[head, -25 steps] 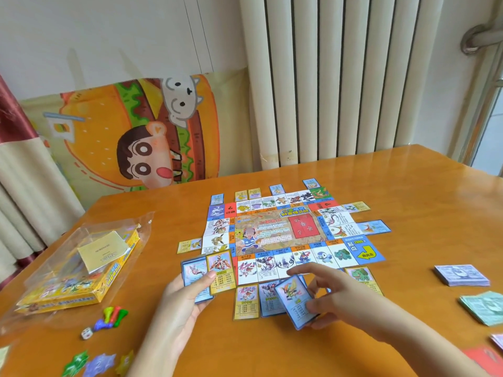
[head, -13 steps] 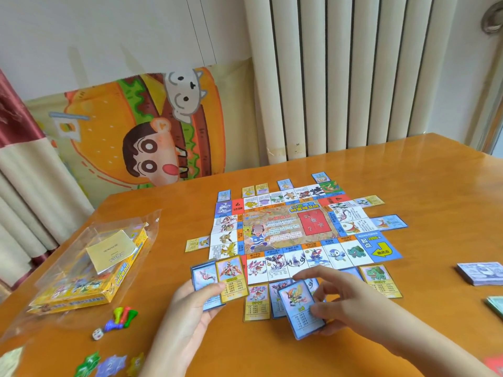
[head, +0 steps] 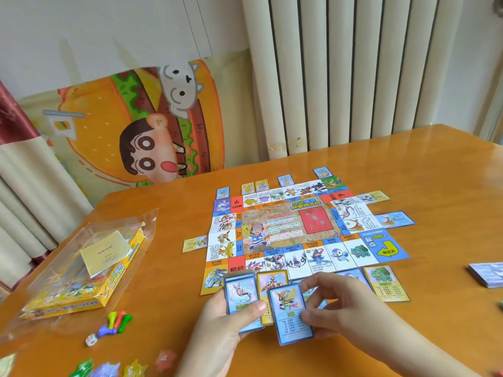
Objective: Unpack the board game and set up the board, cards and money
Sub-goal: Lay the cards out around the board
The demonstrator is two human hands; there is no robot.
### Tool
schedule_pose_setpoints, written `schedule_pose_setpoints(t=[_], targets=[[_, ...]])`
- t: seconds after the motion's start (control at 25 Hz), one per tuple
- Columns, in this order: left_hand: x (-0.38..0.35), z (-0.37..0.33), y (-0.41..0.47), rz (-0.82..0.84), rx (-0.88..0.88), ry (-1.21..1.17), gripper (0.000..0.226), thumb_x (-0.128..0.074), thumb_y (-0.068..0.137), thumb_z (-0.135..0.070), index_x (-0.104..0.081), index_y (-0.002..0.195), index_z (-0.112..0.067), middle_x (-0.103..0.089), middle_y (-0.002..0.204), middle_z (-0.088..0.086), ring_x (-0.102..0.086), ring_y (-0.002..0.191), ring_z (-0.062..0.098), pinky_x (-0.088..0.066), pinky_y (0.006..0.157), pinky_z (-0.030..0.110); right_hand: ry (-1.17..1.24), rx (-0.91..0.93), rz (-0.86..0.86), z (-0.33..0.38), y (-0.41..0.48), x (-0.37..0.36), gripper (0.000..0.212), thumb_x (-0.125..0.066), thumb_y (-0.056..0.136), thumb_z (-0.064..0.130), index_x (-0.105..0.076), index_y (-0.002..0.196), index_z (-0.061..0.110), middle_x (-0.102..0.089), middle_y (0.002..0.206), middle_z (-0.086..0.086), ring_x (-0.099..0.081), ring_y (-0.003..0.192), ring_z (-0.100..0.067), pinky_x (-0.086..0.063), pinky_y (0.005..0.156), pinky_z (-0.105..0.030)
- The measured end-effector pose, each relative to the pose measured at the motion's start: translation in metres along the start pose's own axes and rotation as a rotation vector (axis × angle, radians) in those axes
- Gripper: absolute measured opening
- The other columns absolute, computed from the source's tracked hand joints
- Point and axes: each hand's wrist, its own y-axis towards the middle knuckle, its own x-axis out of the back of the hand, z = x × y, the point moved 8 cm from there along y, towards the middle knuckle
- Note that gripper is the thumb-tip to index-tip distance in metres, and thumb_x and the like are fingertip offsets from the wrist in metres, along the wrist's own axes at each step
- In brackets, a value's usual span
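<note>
Card (head: 290, 308) shifted toward stack (head: 241, 295) over table (head: 408, 164).

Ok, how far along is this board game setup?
Done: the board lies unfolded, cards line its edges, and a money stack sits at right. In hand: the left hand holds a card stack while the right hand pinches one blue card. Left: placing that stack; the pawns and die lie loose near the box.

Game board (head: 288, 227): 1
Game box (head: 81, 292): 1
Die (head: 91, 340): 1
Star tokens (head: 81, 369), counter's (head: 408, 159) near left corner: 4
Banknote stack (head: 487, 274), right edge: 1
Cards (head: 285, 180) between board and far edge: 5
Deck (head: 241, 291) in left hand (head: 228, 322): 1
Single card (head: 288, 308) in right hand (head: 348, 308): 1
</note>
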Motion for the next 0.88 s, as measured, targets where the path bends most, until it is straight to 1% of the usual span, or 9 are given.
schedule_pose_setpoints(t=[0.16,0.28,0.36,0.44,0.48,0.56,0.72,0.8,0.88], targets=[[-0.012,0.006,-0.001,0.052,0.022,-0.001,0.05,-0.071,0.055,-0.002,-0.064,0.105,-0.004,-0.073,0.095,0.015,-0.072,0.083,0.026,-0.055,0.058,0.026,-0.006,-0.009,-0.016,-0.004,0.003,0.002,0.018,-0.072,0.079,0.0,-0.064,0.093,0.008,-0.064,0.07,0.003,-0.063,0.062,-0.022,-0.059,0.071,-0.04],[-0.016,0.005,-0.003,0.064,0.032,-0.065,0.047,-0.068,0.057,0.005,-0.063,0.104,0.0,-0.072,0.095,0.019,-0.072,0.08,0.027,-0.056,0.056,0.027,-0.093,-0.034,0.075,-0.007,0.005,-0.003,0.006,-0.07,0.08,0.0,-0.065,0.083,0.002,-0.066,0.074,-0.002,-0.064,0.062,-0.019,-0.056,0.072,-0.035],[-0.015,0.004,-0.003,0.033,0.053,-0.13,0.034,-0.064,0.067,0.015,-0.065,0.097,0.001,-0.072,0.089,0.02,-0.072,0.073,0.027,-0.057,0.053,0.029,-0.132,-0.054,0.125,-0.007,0.004,-0.005,0.009,-0.067,0.079,-0.002,-0.067,0.075,0.006,-0.065,0.069,-0.004,-0.061,0.06,-0.017,-0.053,0.065,-0.029],[-0.009,0.004,-0.002,-0.026,0.065,-0.215,0.024,-0.047,0.083,0.018,-0.064,0.09,0.003,-0.071,0.081,0.022,-0.07,0.064,0.027,-0.056,0.05,0.03,-0.113,-0.067,0.137,-0.008,0.005,-0.005,0.016,-0.067,0.079,-0.004,-0.068,0.073,0.01,-0.064,0.065,-0.003,-0.059,0.059,-0.016,-0.05,0.063,-0.025],[-0.007,0.003,-0.002,-0.035,0.062,-0.258,0.027,-0.039,0.086,0.017,-0.063,0.09,0.005,-0.07,0.08,0.024,-0.069,0.062,0.029,-0.056,0.049,0.031,-0.096,-0.07,0.14,-0.009,0.005,-0.005,0.017,-0.067,0.079,-0.005,-0.069,0.074,0.011,-0.064,0.064,-0.002,-0.059,0.059,-0.016,-0.05,0.062,-0.025],[-0.007,-0.001,-0.002,-0.029,0.042,-0.337,0.031,-0.033,0.087,0.017,-0.063,0.092,0.007,-0.07,0.082,0.026,-0.069,0.062,0.031,-0.056,0.048,0.033,-0.068,-0.064,0.147,-0.009,0.005,-0.007,0.013,-0.068,0.079,-0.004,-0.069,0.081,0.008,-0.064,0.065,-0.002,-0.059,0.059,-0.017,-0.049,0.062,-0.026],[-0.015,-0.004,-0.002,0.063,0.023,-0.322,0.032,-0.047,0.079,0.007,-0.063,0.105,-0.001,-0.072,0.096,0.02,-0.072,0.075,0.028,-0.058,0.054,0.034,-0.067,-0.062,0.151,-0.011,0.006,-0.008,0.018,-0.071,0.071,0.007,-0.069,0.089,0.007,-0.067,0.071,-0.006,-0.06,0.062,-0.019,-0.052,0.066,-0.03],[-0.013,0.003,-0.001,0.064,0.035,-0.255,0.038,-0.053,0.073,0.002,-0.062,0.109,-0.005,-0.072,0.1,0.017,-0.072,0.079,0.027,-0.059,0.06,0.035,-0.052,-0.063,0.157,-0.012,0.006,-0.008,0.015,-0.071,0.074,0.003,-0.068,0.089,0.005,-0.065,0.069,-0.005,-0.059,0.06,-0.019,-0.051,0.063,-0.027],[-0.01,0.01,0.001,0.028,0.051,-0.17,0.036,-0.057,0.076,0.004,-0.062,0.109,-0.007,-0.072,0.099,0.016,-0.072,0.08,0.028,-0.059,0.061,0.036,-0.029,-0.069,0.15,-0.013,0.006,-0.006,0.017,-0.07,0.073,0.001,-0.066,0.089,0.002,-0.063,0.066,-0.003,-0.057,0.056,-0.018,-0.049,0.059,-0.025]])
